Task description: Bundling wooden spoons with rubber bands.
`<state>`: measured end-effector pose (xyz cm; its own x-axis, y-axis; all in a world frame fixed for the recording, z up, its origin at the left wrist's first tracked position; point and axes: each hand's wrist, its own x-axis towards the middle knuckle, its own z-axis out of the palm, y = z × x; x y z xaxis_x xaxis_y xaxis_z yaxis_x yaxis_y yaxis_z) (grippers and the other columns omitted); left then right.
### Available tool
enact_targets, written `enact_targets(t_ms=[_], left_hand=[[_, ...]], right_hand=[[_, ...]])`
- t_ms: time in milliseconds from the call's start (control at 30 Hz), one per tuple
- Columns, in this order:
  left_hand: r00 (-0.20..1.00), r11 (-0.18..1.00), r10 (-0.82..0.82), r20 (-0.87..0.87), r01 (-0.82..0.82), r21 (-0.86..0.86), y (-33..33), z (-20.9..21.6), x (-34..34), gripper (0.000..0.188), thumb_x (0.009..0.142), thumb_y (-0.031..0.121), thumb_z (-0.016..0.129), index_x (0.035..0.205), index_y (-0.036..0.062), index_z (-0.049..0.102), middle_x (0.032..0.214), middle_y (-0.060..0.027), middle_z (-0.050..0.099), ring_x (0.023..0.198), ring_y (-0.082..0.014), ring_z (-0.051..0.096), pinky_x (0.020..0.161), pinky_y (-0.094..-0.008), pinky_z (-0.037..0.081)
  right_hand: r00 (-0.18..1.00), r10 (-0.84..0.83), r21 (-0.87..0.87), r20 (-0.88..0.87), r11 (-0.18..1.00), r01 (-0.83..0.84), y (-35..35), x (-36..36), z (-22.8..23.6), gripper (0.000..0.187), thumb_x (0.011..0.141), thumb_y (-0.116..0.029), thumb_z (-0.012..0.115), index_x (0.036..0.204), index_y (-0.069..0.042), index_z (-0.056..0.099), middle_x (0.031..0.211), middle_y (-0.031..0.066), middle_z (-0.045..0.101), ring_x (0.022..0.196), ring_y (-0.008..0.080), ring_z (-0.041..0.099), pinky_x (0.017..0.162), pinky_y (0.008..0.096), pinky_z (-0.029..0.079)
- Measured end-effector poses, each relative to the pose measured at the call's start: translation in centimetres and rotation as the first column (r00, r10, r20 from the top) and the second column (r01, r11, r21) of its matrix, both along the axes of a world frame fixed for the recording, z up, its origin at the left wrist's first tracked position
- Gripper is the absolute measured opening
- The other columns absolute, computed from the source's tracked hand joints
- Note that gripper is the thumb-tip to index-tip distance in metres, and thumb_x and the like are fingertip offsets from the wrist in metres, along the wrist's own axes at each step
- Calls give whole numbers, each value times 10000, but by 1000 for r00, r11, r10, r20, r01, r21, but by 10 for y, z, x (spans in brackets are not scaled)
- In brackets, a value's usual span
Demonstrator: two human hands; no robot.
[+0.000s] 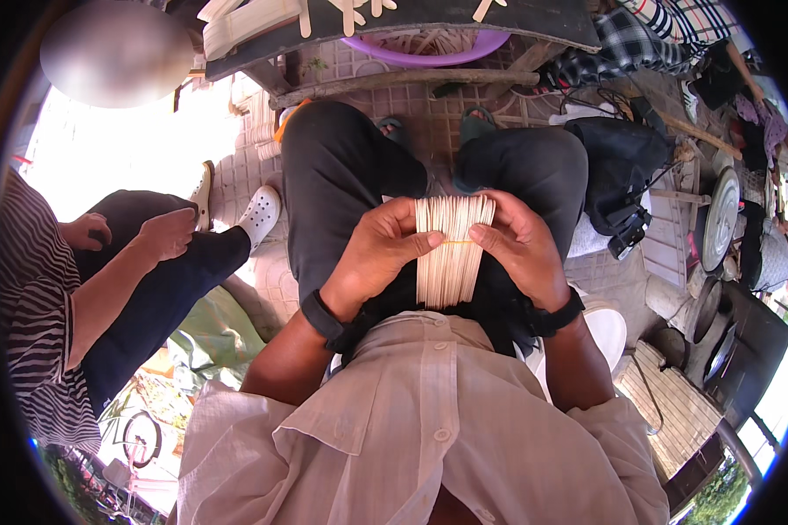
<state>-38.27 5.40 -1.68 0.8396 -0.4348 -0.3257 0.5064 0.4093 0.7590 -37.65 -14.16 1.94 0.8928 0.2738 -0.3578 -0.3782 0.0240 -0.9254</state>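
A bundle of flat wooden craft sticks (pixel 451 271) is between my two hands, above my lap, its sticks standing side by side. A thin yellow rubber band crosses the bundle near its upper part. My left hand (pixel 381 241) grips the left side, with the thumb on the band and the fingers behind. On the right side, my right hand (pixel 521 245) grips the bundle in the same way, thumb pressed near the band's end. The fingertips behind the sticks are hidden.
Ahead stands a low dark table (pixel 508 24) with more wooden sticks (pixel 258 24) on it. Beneath it sits a purple basin (pixel 429 59) holding sticks. To my left a person in a striped top (pixel 39 289) sits close. A black bag (pixel 622 175) lies at right.
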Motion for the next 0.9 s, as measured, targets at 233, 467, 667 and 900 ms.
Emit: enact_targets(t_ms=[233,467,667,900], left_hand=[[1000,999,7,3,-7,-48,-3,12,3,274,842,23,595,1100,-28,517,1012,-72,615,940,-101,563,817,-249,458],[998,999,21,65,-19,-33,-2,9,5,305,848,9,578,1138,-11,490,1034,-62,603,949,-105,561,814,-243,453],[999,997,-38,-33,36,-63,-1,5,11,309,835,15,589,1132,-1,506,1013,-50,598,897,-112,577,784,-236,462],[992,995,-100,-82,98,-30,-5,6,17,310,832,20,595,1129,-8,511,1015,-53,600,898,-109,577,792,-244,461]], right_hand=[[993,71,-102,92,993,-61,-4,2,6,352,836,-63,626,1144,36,488,1002,91,596,911,102,568,789,235,470],[993,24,-82,117,997,-14,-5,-1,1,369,809,-34,643,1143,27,499,991,94,596,887,101,580,760,238,489],[987,38,-150,153,989,-15,-3,0,1,349,805,-35,643,1126,18,518,965,90,601,873,105,587,741,241,493],[992,62,-186,108,982,-41,-7,2,-6,385,794,-39,652,1141,26,498,954,99,604,858,99,586,717,240,492]])
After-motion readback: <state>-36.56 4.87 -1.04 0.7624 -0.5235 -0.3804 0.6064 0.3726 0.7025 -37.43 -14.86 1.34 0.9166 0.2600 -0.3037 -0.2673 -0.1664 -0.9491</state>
